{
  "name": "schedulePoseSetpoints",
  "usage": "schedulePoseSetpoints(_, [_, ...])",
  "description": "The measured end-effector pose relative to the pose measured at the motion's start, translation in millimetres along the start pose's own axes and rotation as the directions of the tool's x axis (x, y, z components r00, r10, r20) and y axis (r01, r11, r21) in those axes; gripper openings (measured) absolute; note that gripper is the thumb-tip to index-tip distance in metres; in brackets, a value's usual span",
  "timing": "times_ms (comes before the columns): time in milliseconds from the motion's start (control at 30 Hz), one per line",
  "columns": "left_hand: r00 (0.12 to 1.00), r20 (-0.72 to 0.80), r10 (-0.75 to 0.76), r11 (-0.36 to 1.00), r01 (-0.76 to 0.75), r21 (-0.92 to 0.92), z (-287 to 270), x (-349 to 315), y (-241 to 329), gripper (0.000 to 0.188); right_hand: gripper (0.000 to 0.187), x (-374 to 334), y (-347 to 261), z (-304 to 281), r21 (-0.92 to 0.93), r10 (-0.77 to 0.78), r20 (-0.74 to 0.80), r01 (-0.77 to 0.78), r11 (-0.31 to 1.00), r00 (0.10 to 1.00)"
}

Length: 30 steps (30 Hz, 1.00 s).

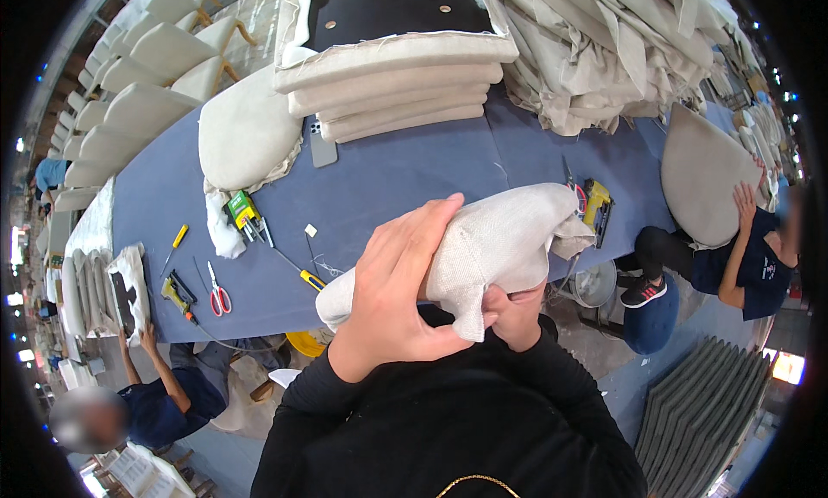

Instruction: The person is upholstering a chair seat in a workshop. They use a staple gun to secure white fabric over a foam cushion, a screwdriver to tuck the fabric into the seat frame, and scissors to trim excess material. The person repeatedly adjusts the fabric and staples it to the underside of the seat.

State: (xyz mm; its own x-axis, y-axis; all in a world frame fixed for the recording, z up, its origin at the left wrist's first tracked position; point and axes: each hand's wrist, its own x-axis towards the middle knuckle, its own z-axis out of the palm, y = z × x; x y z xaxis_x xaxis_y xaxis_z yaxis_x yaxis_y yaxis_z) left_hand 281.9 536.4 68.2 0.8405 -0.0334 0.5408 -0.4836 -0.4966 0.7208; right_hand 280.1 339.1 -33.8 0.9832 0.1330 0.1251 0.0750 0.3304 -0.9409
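Close to my chest I hold a beige fabric-covered chair panel [492,239], tilted, with a loose corner of cloth hanging off its near edge. My left hand [388,287] is wrapped over its left part, thumb below and fingers on top. Under the panel's near side, my right hand [519,317] is closed on the fabric edge; some of its fingers are hidden behind the cloth. Just past the panel's right end lie a yellow staple gun [596,206] and red-handled scissors [579,196]. A yellow-handled screwdriver [311,280] lies by its left end.
Stacked upholstered panels [397,75] and a fabric heap [595,58] occupy the far side of the blue table [414,166]. A phone [323,146], a green-yellow box [242,208], scissors [219,300] and a second staple gun [178,294] lie leftward. Co-workers sit on both sides.
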Motion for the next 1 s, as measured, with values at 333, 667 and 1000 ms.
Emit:
schedulePoseSetpoints(333, [0.994,-0.029,0.107,0.992,-0.109,-0.071,4.3,-10.7,-17.1,0.082,0.066,-3.1,5.6,28.0,-0.123,-0.156,0.1,0.168,0.978,0.983])
schedulePoseSetpoints(667, [0.96,0.221,0.17,0.974,-0.13,-0.186,39.3,46.2,-31.3,0.058,0.045,-24.6,184.8,42.1,-0.629,0.661,0.709,-0.203,0.75,0.245])
schedulePoseSetpoints(1000, [0.874,0.355,0.332,0.901,-0.181,-0.395,52.1,73.1,-56.0,0.055,0.037,36.1,390.3,207.8,-0.579,0.08,0.721,0.536,0.614,0.688])
